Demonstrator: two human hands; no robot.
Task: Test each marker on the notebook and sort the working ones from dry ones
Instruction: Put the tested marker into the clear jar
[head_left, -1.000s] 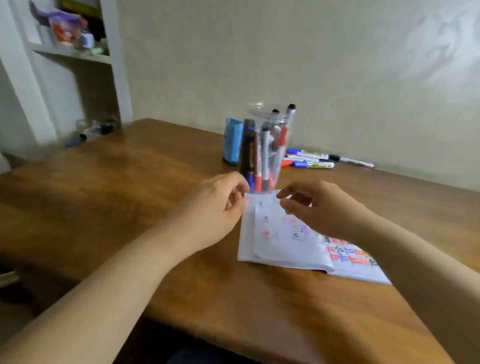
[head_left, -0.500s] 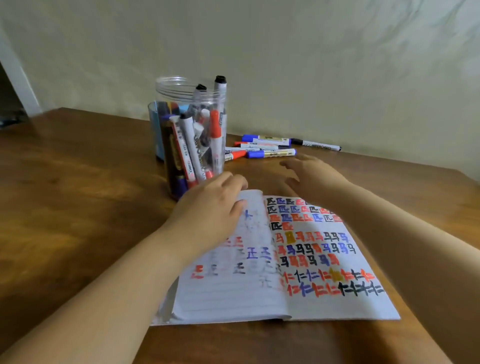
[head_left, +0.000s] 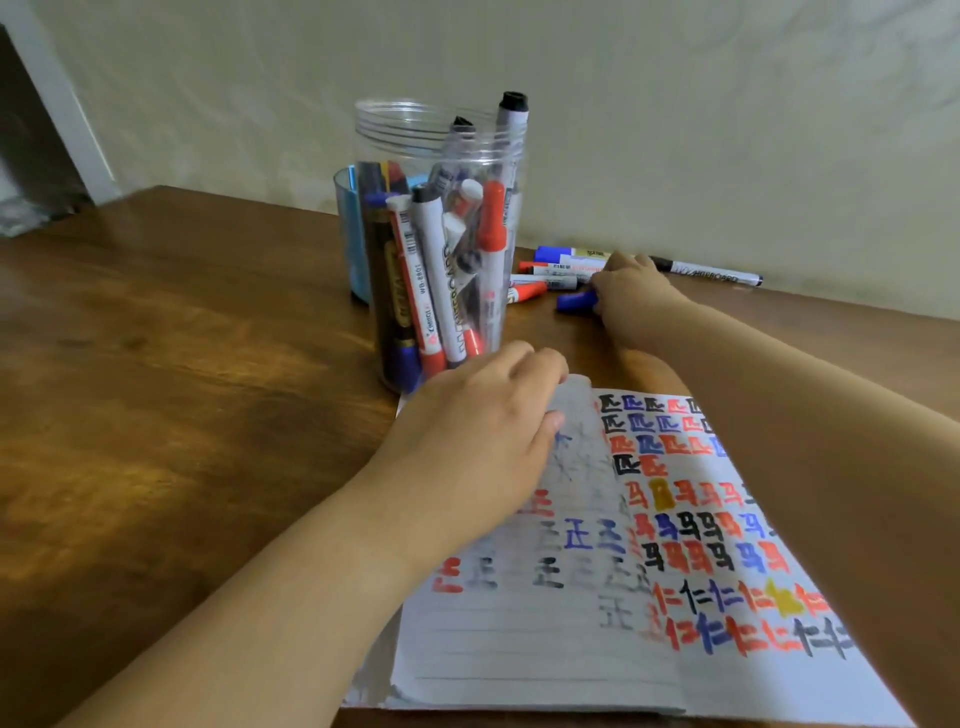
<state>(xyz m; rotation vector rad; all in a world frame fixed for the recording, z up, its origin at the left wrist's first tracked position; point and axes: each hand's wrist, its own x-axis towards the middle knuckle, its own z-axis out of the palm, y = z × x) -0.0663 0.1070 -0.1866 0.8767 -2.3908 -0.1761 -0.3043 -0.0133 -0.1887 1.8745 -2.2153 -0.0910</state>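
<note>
One notebook (head_left: 649, 649) (two hands (head_left: 467, 441))

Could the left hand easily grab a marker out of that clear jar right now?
Probably yes. The left hand rests on the notebook right beside the clear jar, whose top is open with markers sticking up.

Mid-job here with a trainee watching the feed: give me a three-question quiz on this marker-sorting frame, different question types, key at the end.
1. True or false: the right hand is reaching into the clear jar.
2. Multiple choice: the left hand rests on A) the jar, B) the open notebook, C) bare table.
3. Fill in: the marker at the right hand's fingers has a ____ cap.

Key
1. False; it is at the loose markers lying on the table behind the jar.
2. B
3. blue
</note>
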